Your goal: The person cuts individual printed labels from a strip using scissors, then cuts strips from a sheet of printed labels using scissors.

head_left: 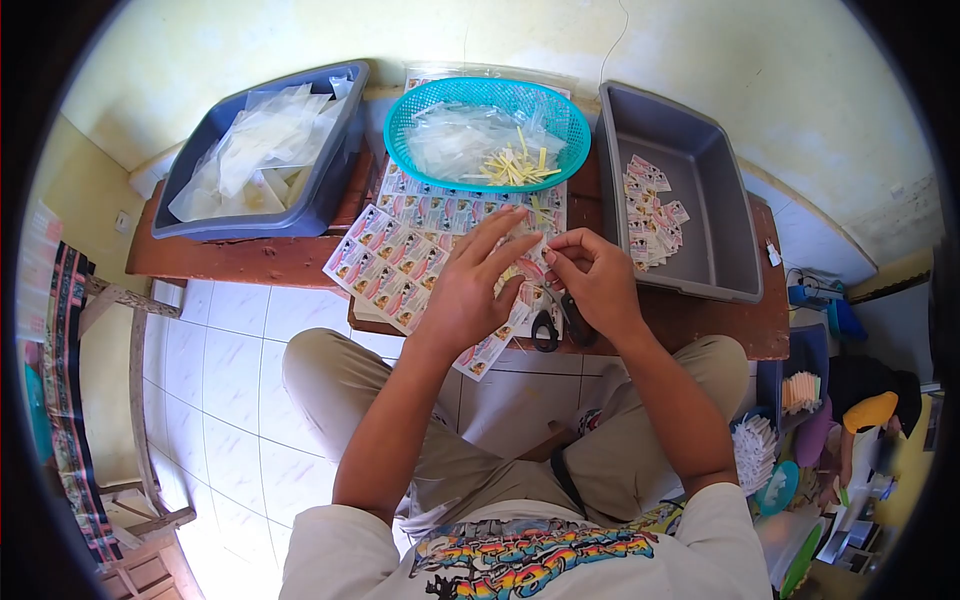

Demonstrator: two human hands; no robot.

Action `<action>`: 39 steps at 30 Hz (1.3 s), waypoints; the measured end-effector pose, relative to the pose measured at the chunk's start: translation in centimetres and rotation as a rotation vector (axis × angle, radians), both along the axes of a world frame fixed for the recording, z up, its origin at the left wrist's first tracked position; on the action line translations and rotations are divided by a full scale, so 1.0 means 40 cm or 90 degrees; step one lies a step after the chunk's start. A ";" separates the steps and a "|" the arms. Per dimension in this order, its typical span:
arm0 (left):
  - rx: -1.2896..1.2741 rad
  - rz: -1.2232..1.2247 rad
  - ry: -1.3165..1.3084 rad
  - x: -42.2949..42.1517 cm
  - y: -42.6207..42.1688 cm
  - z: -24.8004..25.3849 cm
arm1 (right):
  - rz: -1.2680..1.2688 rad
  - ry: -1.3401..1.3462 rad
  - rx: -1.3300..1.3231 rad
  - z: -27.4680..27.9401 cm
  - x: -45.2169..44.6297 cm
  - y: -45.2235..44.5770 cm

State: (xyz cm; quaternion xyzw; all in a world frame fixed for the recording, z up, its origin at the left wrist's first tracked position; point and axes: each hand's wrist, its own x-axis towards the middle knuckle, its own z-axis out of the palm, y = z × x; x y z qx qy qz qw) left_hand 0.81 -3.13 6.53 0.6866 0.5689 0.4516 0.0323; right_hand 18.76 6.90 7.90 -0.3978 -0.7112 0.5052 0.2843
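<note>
My left hand (pixel 475 290) is open, its fingers spread over sheets of printed labels (pixel 385 255). Thumb and forefinger of my right hand (pixel 597 285) pinch a small printed label (pixel 546 252), partly covered by the fingers. Black-handled scissors (pixel 545 331) lie beneath my right hand at the table's front edge; their blades are mostly hidden. Just beyond my hands stands a turquoise basket (pixel 395 150) holding clear plastic bags (pixel 455 140) and thin yellow strips (pixel 520 167).
On the left, a blue-grey tub (pixel 335 180) holds translucent plastic sheets (pixel 265 140). To the right, a grey tub (pixel 700 270) contains cut labels (pixel 652 215). Both rest on a brown wooden table (pixel 240 258) against the wall. Another person (pixel 868 410) works at the far right.
</note>
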 end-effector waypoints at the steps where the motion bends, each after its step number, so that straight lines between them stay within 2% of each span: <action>1: 0.015 0.022 -0.018 0.003 -0.002 0.003 | -0.010 0.050 -0.055 0.000 -0.001 0.000; 10: 0.049 0.049 -0.040 0.002 0.000 -0.013 | 0.000 0.116 -0.197 0.011 -0.007 -0.008; 19: 0.036 0.010 -0.024 -0.002 -0.001 0.001 | 0.013 0.037 -0.107 0.005 0.002 0.004; 25: 0.010 0.029 -0.125 0.015 -0.005 0.006 | -0.002 0.085 -0.106 0.014 -0.004 0.007; 39: 0.039 0.078 -0.194 0.031 -0.007 -0.008 | -0.019 0.109 -0.089 0.017 -0.017 -0.004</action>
